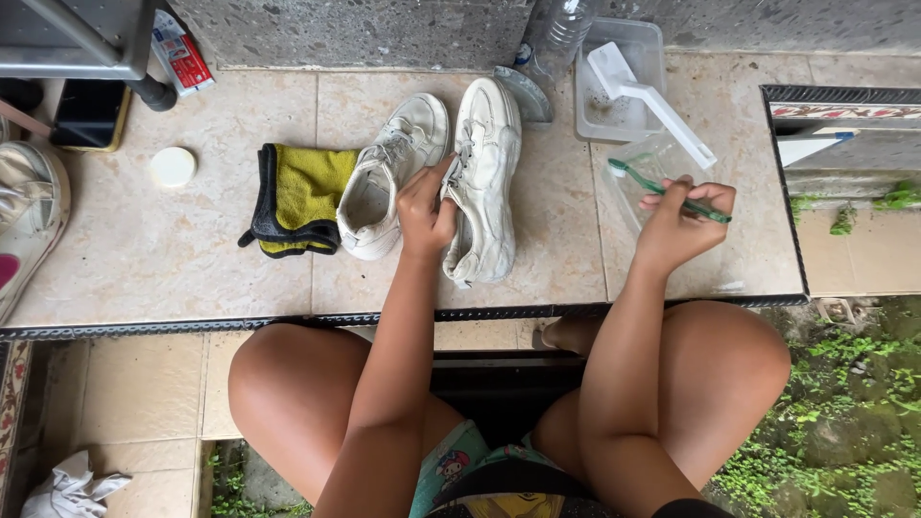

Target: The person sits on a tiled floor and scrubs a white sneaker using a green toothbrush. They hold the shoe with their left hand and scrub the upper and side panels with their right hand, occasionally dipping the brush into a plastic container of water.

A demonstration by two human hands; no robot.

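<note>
Two white sneakers lie side by side on a tiled step. My left hand (425,206) grips the inner edge of the right sneaker (485,177), which is tipped on its side. The left sneaker (384,173) rests upright just beside that hand. My right hand (679,223) holds a green toothbrush (662,187) by its handle, with the brush head pointing left over a clear plastic container (638,173). The two hands are well apart.
A yellow and black cloth (297,197) lies left of the shoes. A clear tub (624,82) with a white brush (648,96) and a plastic bottle (561,38) stand at the back. A white lid (173,166), a phone (88,113) and another shoe (29,221) sit far left.
</note>
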